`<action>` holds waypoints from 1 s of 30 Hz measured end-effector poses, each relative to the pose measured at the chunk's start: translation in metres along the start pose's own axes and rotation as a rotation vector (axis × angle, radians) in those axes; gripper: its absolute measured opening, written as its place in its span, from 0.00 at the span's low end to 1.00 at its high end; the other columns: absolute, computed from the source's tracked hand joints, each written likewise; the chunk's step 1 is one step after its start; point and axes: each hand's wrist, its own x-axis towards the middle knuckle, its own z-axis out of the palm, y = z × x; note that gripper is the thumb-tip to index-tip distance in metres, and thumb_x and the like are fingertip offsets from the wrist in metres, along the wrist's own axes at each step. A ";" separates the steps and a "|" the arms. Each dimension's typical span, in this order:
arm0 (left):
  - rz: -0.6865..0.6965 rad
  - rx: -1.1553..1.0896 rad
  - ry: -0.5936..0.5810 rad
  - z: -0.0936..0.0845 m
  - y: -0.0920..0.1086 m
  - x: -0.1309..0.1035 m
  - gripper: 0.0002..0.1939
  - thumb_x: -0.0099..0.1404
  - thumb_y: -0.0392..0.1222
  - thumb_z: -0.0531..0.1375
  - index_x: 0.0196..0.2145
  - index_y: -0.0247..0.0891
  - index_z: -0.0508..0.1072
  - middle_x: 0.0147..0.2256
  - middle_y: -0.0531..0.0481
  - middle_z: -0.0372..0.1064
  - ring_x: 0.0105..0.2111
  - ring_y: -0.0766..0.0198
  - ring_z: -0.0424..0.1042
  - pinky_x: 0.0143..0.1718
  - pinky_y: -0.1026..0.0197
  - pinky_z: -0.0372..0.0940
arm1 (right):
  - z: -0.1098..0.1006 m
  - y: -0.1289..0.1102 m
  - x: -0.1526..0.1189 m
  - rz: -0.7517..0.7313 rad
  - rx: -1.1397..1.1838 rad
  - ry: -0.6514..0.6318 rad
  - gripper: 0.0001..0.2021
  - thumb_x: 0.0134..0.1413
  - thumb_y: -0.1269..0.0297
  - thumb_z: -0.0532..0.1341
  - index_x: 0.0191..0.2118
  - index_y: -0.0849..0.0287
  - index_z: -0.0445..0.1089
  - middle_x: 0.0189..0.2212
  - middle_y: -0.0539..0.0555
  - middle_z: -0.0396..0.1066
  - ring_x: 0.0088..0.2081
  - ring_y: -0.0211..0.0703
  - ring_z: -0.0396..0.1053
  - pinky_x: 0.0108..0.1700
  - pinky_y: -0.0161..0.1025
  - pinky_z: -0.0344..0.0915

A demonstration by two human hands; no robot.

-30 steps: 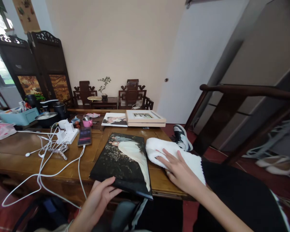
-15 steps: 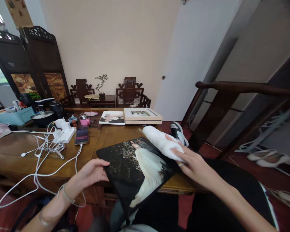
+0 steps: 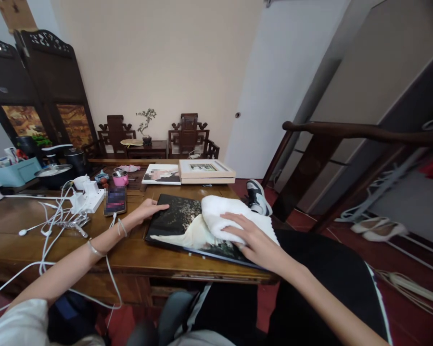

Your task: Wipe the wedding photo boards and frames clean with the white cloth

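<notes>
A dark photo panel [image 3: 182,216], printed with a figure in a long white dress, lies on the wooden table near its front edge. My left hand [image 3: 148,210] grips the panel's left end, thumb on top and the other fingers partly hidden. Bunched on the panel's right half is a white towel [image 3: 216,211], which covers part of the picture. My right hand [image 3: 250,238] holds the towel down from above, its fingers curled into the cloth.
Behind the panel lie a white-edged photo print [image 3: 162,174] and a stack of pale frames [image 3: 206,173]. Left of it are a phone [image 3: 114,201], a power strip [image 3: 90,199] with tangled white cables, and a pink cup [image 3: 120,178]. A wooden chair [image 3: 310,163] stands at right.
The panel has gone from a tilted position over the table edge to lying on the table, turned around. My left hand moved forward with it; the towel now rests spread on its right half.
</notes>
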 end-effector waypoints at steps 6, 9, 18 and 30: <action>0.139 0.496 0.183 -0.011 -0.008 0.023 0.28 0.51 0.68 0.60 0.15 0.39 0.62 0.16 0.53 0.62 0.19 0.65 0.62 0.21 0.63 0.48 | 0.021 0.018 0.041 0.040 -0.038 -0.095 0.23 0.49 0.78 0.53 0.51 0.56 0.68 0.65 0.61 0.54 0.67 0.58 0.43 0.62 0.67 0.44; 0.192 0.725 0.241 -0.010 -0.009 0.026 0.30 0.56 0.70 0.54 0.17 0.39 0.66 0.21 0.46 0.69 0.25 0.57 0.70 0.24 0.61 0.53 | 0.026 0.024 0.064 0.029 -0.056 -0.122 0.24 0.48 0.78 0.54 0.52 0.57 0.68 0.64 0.62 0.54 0.67 0.58 0.44 0.62 0.66 0.44; 0.240 1.207 0.371 0.003 0.014 0.004 0.32 0.63 0.65 0.50 0.37 0.30 0.75 0.37 0.31 0.73 0.42 0.41 0.73 0.40 0.51 0.65 | 0.036 0.032 0.093 0.020 -0.133 -0.151 0.23 0.50 0.77 0.54 0.52 0.57 0.69 0.64 0.62 0.56 0.66 0.58 0.47 0.62 0.64 0.47; 0.350 0.799 0.155 0.030 -0.010 -0.009 0.24 0.69 0.51 0.49 0.59 0.42 0.58 0.67 0.39 0.41 0.66 0.48 0.41 0.58 0.32 0.51 | 0.027 0.015 0.058 -0.052 -0.028 -0.116 0.19 0.53 0.74 0.53 0.49 0.55 0.70 0.63 0.59 0.58 0.66 0.55 0.48 0.63 0.63 0.47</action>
